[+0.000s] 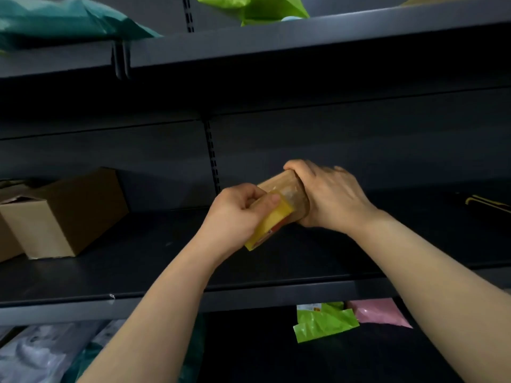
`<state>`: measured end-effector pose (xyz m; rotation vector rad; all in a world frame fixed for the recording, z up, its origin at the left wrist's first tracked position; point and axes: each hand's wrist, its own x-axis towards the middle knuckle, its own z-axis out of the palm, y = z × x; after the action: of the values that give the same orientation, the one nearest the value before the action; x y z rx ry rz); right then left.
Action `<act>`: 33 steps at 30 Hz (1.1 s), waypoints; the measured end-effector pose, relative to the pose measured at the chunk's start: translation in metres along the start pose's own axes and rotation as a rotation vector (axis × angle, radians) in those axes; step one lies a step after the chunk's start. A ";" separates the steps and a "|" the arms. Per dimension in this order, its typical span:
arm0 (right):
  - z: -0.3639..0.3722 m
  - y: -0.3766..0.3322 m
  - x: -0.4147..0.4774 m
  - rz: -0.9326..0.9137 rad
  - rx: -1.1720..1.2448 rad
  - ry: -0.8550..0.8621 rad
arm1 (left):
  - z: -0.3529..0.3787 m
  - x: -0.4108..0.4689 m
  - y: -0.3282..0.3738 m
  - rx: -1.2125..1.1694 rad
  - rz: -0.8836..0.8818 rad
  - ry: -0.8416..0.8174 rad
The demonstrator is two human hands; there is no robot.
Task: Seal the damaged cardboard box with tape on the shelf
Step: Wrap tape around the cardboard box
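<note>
Above the dark middle shelf, both my hands hold a brown tape roll with a yellow core. My right hand is wrapped around the far right side of the roll. My left hand grips its near left side, the thumb pressed on the yellow edge. A brown cardboard box sits at the shelf's left end, its top flap at the left corner raised and torn. Neither hand touches the box.
An upper shelf carries teal and green mailer bags. Below the middle shelf lie green, pink and grey bags. A slotted upright runs down the back panel. A dark item with yellow trim lies far right.
</note>
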<state>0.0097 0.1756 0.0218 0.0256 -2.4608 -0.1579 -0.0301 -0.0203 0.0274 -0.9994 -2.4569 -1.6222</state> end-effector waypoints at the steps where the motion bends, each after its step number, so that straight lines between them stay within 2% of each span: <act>1: 0.002 -0.001 -0.002 -0.001 0.013 0.011 | 0.000 0.000 -0.001 0.029 0.023 0.024; 7: 0.006 -0.003 -0.012 0.050 0.182 0.057 | 0.000 -0.004 0.011 0.450 0.168 0.146; 12: 0.007 -0.008 -0.016 0.108 0.198 0.045 | -0.002 -0.002 0.012 0.663 0.225 0.184; 17: -0.004 -0.012 -0.017 0.156 0.198 -0.005 | -0.019 0.002 0.000 0.964 0.275 0.327; 22: -0.008 -0.016 -0.018 0.174 0.249 -0.012 | -0.026 0.002 -0.001 1.020 0.349 0.365; 29: -0.011 -0.022 -0.020 0.196 0.245 -0.007 | -0.032 0.006 0.006 1.091 0.301 0.325; 33: -0.009 -0.018 -0.021 0.199 0.260 -0.016 | -0.037 0.009 0.005 1.060 0.237 0.203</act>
<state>0.0317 0.1581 0.0138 -0.1088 -2.4668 0.2494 -0.0461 -0.0459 0.0517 -0.8023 -2.3698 -0.1995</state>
